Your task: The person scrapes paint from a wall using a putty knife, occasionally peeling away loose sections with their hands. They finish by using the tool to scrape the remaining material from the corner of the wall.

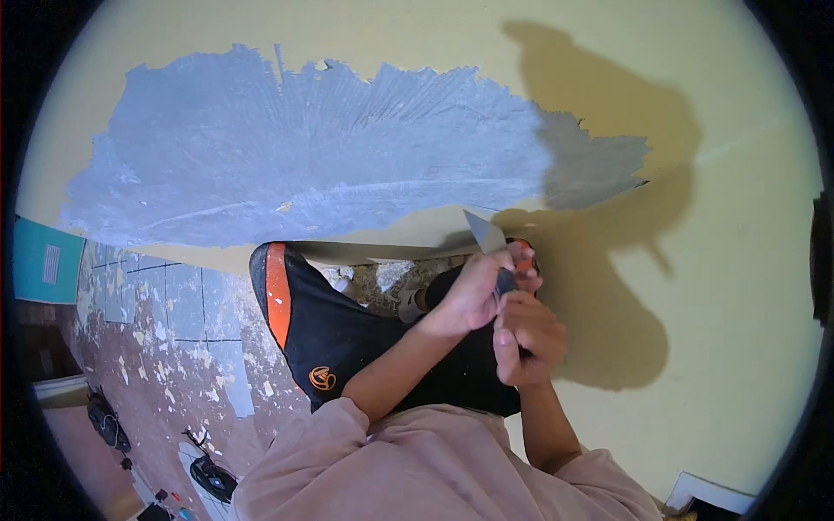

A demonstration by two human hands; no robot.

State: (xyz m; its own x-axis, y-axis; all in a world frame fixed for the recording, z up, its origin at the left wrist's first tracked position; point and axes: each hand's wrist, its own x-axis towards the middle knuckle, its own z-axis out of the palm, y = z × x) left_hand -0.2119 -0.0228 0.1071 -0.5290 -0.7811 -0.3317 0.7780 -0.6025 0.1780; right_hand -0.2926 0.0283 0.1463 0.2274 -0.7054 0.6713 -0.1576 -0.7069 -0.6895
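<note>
In front of my knees I hold a putty knife (pixel 486 233) with its metal blade pointing up toward the wall. My right hand (pixel 532 334) is closed in a fist around the dark handle. Just above it, my left hand (pixel 473 291) curls around the base of the blade, its thumb and fingertips against the tool; those fingers are slightly blurred. The blade tip lies in front of the yellow wall (pixel 417 227), just below a large bare grey patch (pixel 330 148) with ragged paint edges.
Paint flakes litter the reddish floor (pixel 200 382) at left, where grey tiles (pixel 187 300) lie. A teal box (pixel 48 260) stands at far left. Black bundles (pixel 213 478) lie lower left. My knees in black trousers (pixel 347 330) are close to the wall.
</note>
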